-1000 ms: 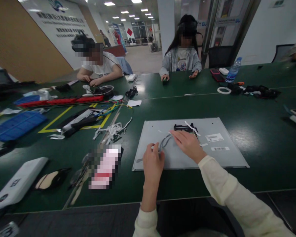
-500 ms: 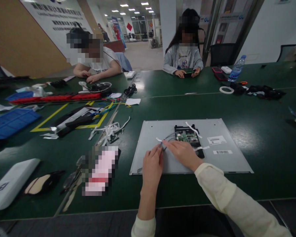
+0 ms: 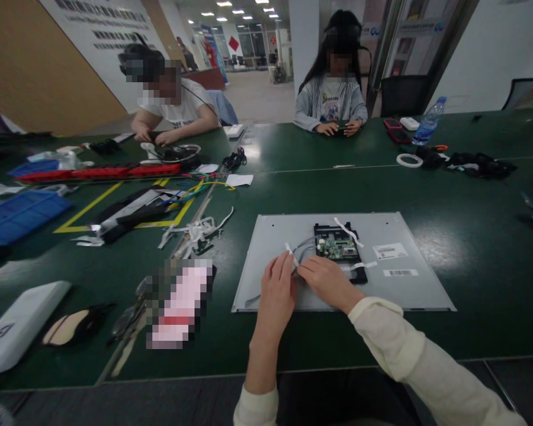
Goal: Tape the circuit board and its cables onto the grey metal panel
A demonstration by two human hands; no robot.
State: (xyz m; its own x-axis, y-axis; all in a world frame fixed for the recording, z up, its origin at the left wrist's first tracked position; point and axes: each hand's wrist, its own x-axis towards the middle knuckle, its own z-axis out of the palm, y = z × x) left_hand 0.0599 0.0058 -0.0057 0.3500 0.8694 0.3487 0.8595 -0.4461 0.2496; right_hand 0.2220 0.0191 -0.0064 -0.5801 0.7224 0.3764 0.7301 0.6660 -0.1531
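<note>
A flat grey metal panel (image 3: 408, 290) lies on the table in front of me. On it sits a green circuit board (image 3: 336, 249) in a black plastic frame (image 3: 360, 275), with strips of white tape across the frame. Grey cables (image 3: 308, 241) run from the board to the left, under my fingers. A short strip of white tape (image 3: 288, 248) crosses these cables. My left hand (image 3: 276, 290) has its fingers pressed together at the strip and cables. From the right, my right hand (image 3: 331, 282) pinches at the strip's lower end. My fingers partly hide the cables.
Left of the panel lie a tangle of white tape scraps (image 3: 198, 234), a phone (image 3: 184, 305), a white device (image 3: 24, 325) and a blue tray (image 3: 24, 216). A tape roll (image 3: 409, 160) and a water bottle (image 3: 430, 121) are at the far right. Two people sit opposite.
My right hand's fingertips have drawn down slightly, and more of the white strip over the cables shows. My left hand has shifted a little. Panel and board stay in place.
</note>
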